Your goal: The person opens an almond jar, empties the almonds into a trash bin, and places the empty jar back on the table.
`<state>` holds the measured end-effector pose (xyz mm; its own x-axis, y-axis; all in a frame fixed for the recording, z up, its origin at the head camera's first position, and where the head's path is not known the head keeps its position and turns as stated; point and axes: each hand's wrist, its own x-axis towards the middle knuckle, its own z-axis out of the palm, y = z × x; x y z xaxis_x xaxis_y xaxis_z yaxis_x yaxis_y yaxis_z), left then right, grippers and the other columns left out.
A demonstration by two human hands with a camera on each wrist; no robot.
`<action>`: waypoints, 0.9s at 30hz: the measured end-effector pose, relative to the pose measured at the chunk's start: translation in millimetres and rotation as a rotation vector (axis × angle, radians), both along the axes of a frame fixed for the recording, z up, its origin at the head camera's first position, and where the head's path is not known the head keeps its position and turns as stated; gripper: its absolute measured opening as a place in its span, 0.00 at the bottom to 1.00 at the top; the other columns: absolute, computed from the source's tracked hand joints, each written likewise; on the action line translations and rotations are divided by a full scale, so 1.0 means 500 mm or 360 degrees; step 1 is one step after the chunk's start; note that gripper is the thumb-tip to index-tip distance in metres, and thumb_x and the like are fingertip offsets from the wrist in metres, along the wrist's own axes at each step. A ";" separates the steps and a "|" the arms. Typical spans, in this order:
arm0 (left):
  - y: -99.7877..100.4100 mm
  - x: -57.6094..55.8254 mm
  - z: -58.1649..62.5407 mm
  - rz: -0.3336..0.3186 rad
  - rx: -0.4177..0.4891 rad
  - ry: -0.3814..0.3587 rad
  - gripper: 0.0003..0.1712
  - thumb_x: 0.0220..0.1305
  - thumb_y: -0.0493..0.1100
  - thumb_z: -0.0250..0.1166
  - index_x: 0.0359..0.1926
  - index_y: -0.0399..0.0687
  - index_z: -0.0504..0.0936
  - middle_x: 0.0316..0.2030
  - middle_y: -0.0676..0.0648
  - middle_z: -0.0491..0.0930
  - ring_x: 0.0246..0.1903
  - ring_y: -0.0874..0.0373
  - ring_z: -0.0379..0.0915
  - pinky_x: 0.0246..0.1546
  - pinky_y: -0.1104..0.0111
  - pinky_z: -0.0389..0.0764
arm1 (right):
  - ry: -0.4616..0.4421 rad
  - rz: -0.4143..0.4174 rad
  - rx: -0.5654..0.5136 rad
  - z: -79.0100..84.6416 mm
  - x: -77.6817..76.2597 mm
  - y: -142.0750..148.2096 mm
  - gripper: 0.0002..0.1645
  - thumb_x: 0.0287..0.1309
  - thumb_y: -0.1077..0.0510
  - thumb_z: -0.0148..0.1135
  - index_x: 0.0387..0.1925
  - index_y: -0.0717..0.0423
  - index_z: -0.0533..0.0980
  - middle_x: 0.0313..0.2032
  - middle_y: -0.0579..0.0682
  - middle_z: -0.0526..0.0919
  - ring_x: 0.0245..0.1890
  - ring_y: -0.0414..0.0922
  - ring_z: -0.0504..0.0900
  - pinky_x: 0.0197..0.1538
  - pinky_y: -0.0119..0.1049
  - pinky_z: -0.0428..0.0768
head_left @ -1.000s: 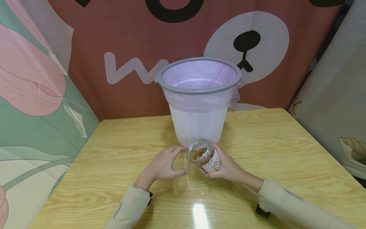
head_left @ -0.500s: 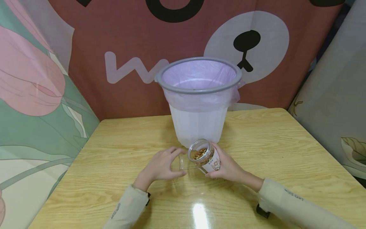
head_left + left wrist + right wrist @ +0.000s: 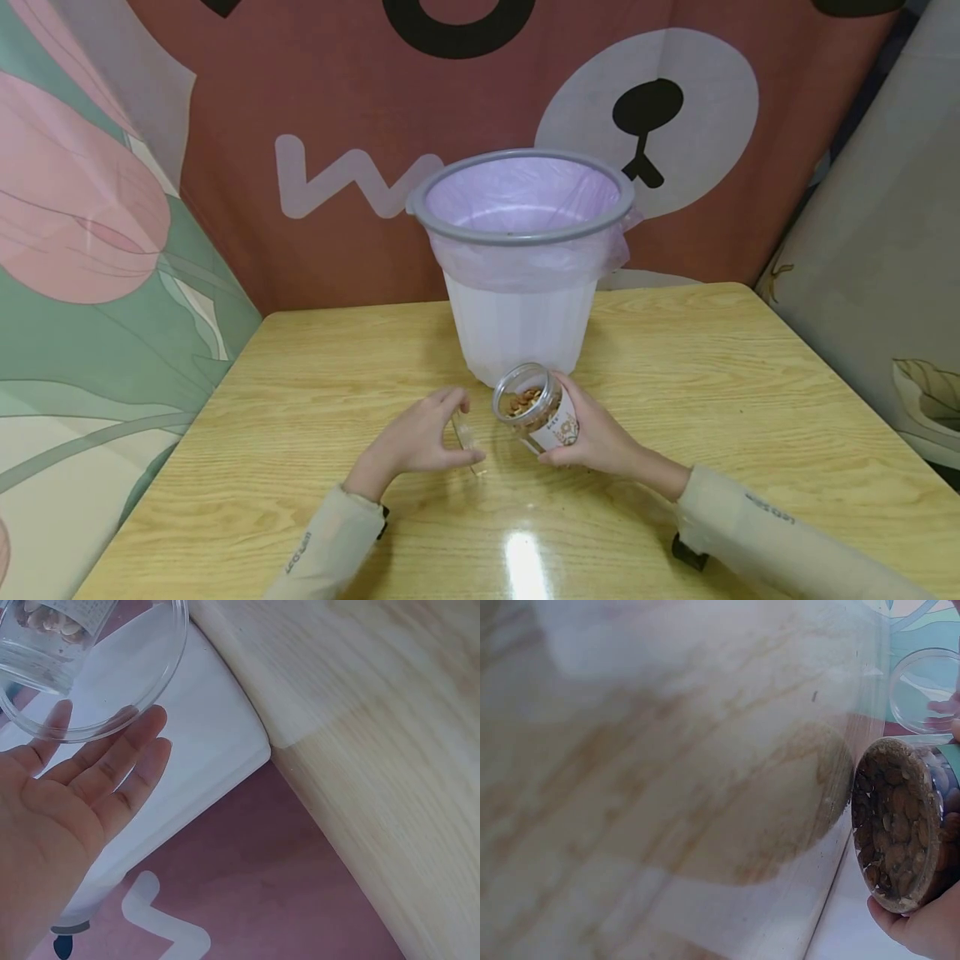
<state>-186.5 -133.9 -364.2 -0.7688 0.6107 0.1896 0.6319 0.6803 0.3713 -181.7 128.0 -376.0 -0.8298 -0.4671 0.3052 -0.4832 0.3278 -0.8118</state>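
Pinching a clear round plastic lid [image 3: 464, 433], left grip [image 3: 420, 435] stands near right grip [image 3: 597, 437], clasping a tilted, clear, white-labelled jar [image 3: 554, 427]. Steady tilt should keep brown nuts [image 3: 524, 402] inside.

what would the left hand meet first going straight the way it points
Probably the open nut jar in the right hand; the clear lid in the left hand might touch it first, depth unclear.

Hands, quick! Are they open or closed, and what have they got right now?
Left hand: closed, holding a clear round lid.
Right hand: closed, holding the tilted, open jar with nuts inside.
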 end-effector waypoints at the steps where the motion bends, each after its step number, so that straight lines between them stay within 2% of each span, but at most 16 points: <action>1: 0.000 0.000 0.000 0.0002 0.0003 -0.0014 0.29 0.47 0.63 0.63 0.41 0.48 0.67 0.35 0.49 0.72 0.29 0.60 0.68 0.27 0.70 0.71 | 0.0000 -0.0001 -0.0001 0.000 0.000 0.000 0.60 0.27 0.68 0.75 0.64 0.58 0.53 0.47 0.52 0.71 0.38 0.45 0.73 0.38 0.39 0.74; 6: -0.002 -0.001 -0.001 0.0008 -0.0004 -0.0038 0.29 0.46 0.63 0.64 0.37 0.46 0.67 0.28 0.54 0.66 0.21 0.65 0.59 0.20 0.73 0.66 | -0.0001 0.0001 -0.0008 -0.001 0.000 0.000 0.60 0.26 0.68 0.75 0.64 0.58 0.52 0.48 0.53 0.70 0.39 0.45 0.73 0.39 0.40 0.74; 11: -0.005 -0.002 -0.003 0.0000 0.0001 -0.0036 0.27 0.46 0.61 0.65 0.33 0.45 0.67 0.24 0.54 0.63 0.18 0.65 0.55 0.17 0.74 0.62 | 0.0001 0.0006 -0.0023 -0.002 0.000 -0.001 0.60 0.26 0.69 0.74 0.64 0.59 0.53 0.48 0.54 0.70 0.39 0.46 0.73 0.40 0.40 0.74; 21: -0.006 -0.006 -0.004 -0.0021 -0.0071 -0.0002 0.26 0.45 0.61 0.66 0.28 0.44 0.70 0.26 0.54 0.65 0.20 0.64 0.59 0.20 0.74 0.66 | -0.0015 0.0002 -0.0032 -0.003 0.000 0.000 0.60 0.26 0.69 0.74 0.64 0.58 0.52 0.48 0.53 0.70 0.39 0.45 0.73 0.39 0.39 0.75; 27: -0.006 -0.011 -0.010 -0.0070 -0.0094 0.0038 0.26 0.43 0.60 0.67 0.24 0.42 0.72 0.25 0.54 0.65 0.20 0.64 0.60 0.20 0.74 0.67 | -0.0006 0.0010 -0.0037 -0.002 0.000 0.001 0.60 0.26 0.68 0.74 0.64 0.59 0.52 0.49 0.54 0.70 0.39 0.46 0.73 0.39 0.39 0.75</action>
<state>-192.2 -137.1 -369.2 -0.7368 0.6544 0.1701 0.6699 0.6721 0.3156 -181.8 128.3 -377.2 -0.8280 -0.4653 0.3128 -0.4819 0.3055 -0.8212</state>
